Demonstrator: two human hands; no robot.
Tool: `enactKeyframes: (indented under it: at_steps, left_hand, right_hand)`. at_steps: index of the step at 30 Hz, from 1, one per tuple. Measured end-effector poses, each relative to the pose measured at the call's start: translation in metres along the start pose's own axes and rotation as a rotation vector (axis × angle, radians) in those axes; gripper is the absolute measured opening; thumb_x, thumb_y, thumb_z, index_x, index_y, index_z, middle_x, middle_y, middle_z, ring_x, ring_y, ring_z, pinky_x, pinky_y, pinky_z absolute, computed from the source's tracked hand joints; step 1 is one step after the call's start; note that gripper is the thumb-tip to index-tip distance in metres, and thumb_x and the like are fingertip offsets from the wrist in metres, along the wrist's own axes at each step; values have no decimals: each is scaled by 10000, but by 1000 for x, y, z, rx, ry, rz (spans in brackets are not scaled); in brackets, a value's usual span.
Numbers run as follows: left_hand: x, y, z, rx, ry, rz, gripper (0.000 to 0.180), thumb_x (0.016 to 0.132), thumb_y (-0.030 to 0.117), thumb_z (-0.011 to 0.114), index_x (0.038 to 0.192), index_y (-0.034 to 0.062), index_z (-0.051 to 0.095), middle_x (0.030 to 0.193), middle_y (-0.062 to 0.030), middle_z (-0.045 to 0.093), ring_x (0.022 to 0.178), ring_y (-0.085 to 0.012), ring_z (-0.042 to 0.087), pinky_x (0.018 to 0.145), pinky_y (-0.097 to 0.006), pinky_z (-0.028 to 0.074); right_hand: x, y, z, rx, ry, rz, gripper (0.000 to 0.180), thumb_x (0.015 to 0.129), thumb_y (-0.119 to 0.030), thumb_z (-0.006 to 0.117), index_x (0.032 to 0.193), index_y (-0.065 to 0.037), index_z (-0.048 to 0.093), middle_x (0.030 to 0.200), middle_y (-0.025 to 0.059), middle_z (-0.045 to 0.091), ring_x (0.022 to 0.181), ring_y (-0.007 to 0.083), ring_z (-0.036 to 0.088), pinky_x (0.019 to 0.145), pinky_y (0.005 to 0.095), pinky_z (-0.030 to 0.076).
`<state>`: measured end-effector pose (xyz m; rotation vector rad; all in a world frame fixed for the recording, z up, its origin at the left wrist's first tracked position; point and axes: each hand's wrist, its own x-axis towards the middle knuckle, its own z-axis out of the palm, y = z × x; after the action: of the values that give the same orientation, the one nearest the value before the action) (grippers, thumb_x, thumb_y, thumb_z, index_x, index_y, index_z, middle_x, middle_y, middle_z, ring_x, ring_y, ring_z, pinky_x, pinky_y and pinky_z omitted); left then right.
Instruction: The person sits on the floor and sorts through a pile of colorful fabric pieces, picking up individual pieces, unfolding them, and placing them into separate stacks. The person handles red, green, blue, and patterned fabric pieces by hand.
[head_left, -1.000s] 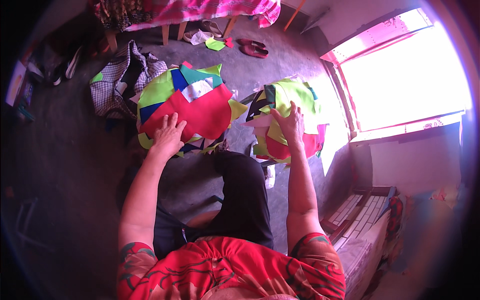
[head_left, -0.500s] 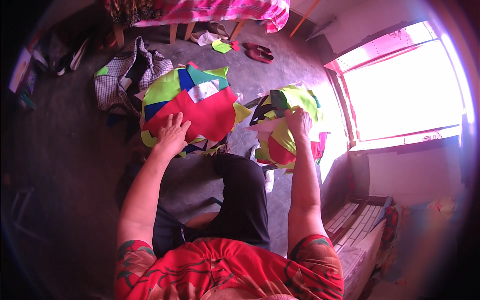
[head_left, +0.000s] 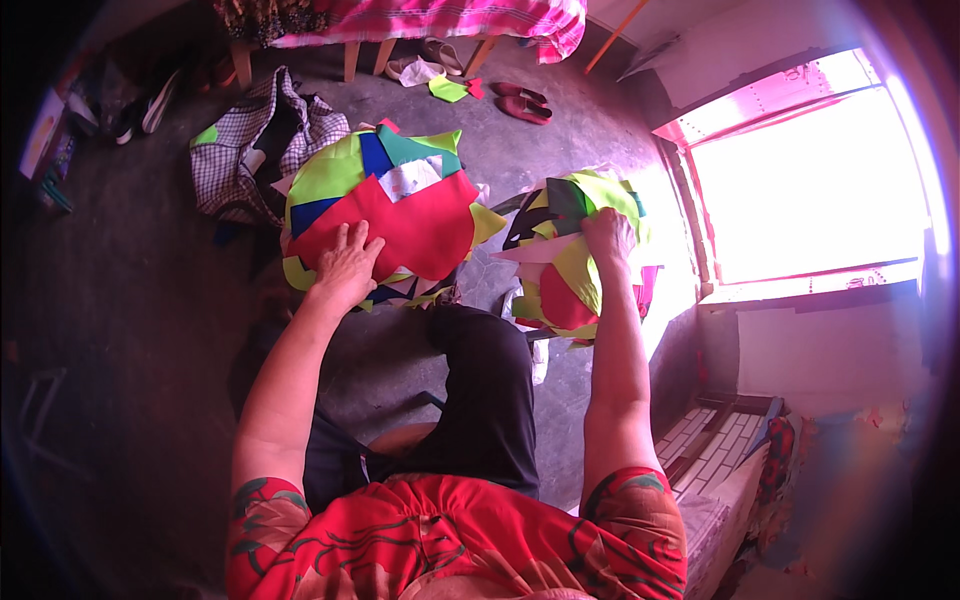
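My left hand (head_left: 348, 265) lies with fingers spread on a large red fabric piece (head_left: 420, 225). That piece tops a heaped pile of cloth scraps in lime (head_left: 325, 172), blue, teal and white. At the right stands a second pile of scraps, with lime (head_left: 605, 190), dark green (head_left: 567, 200), pale pink and red (head_left: 562, 300) pieces. My right hand (head_left: 608, 237) rests on this second pile, its fingers curled down into the lime cloth. Its fingertips are hidden, so what they pinch, if anything, does not show.
A checked cloth bag (head_left: 235, 160) lies on the floor beyond the left pile. Dark red shoes (head_left: 523, 103) and a lime scrap (head_left: 447, 89) lie near a bed with a pink cover (head_left: 430, 22). A bright window (head_left: 810, 180) is at the right.
My right hand has shifted slightly to the right on its pile. The left hand stays on the red piece. The whole view has moved a little.
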<state>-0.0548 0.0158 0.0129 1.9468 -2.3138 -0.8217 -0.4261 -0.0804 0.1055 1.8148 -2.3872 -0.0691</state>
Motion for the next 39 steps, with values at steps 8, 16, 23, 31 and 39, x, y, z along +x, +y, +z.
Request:
enactKeyframes:
  at_steps: [8, 16, 23, 31, 39]
  left_hand:
    - [2, 3, 1, -18, 3, 26, 689, 699, 112, 693, 1327, 136, 410, 1482, -108, 198, 1367, -337, 187, 993, -532, 357]
    - [-2, -6, 3, 6, 89, 9, 611, 716, 138, 682, 1281, 113, 449, 1442, -116, 282, 1326, -320, 278, 979, -521, 372]
    - [7, 0, -6, -481, 361, 314, 350, 784, 242, 648, 1056, 30, 589, 1092, -145, 590, 1004, -283, 583, 850, -357, 461]
    - [-8, -5, -21, -2120, -34, 258, 566, 900, 484, 493, 1271, 56, 478, 1173, -71, 574, 1066, -162, 549, 906, -320, 443]
    - [-8, -21, -43, -2239, -313, 258, 497, 876, 485, 543, 1123, 56, 577, 1055, -56, 621, 955, -138, 598, 834, -303, 479]
  right_hand:
    - [33, 126, 65, 1022, 130, 188, 247, 832, -251, 570, 979, -55, 605, 856, 88, 619, 745, 196, 590, 673, 331, 472]
    - [-26, 132, -27, 532, 540, -10, 236, 867, -173, 531, 1010, -11, 626, 956, 76, 646, 862, 168, 627, 710, 302, 514]
    - [-58, 13, -61, 2297, -92, -313, 346, 958, -204, 398, 1231, 2, 450, 1054, 93, 571, 930, 200, 586, 821, 327, 495]
    - [-116, -151, -2, 2504, -1022, 1, 392, 889, -279, 527, 1182, -19, 512, 1120, 139, 589, 954, 276, 608, 842, 416, 502]
    - [-120, -160, 49, 2336, -908, 84, 368, 912, -287, 500, 1141, 0, 530, 1038, 129, 617, 900, 239, 629, 790, 361, 523]
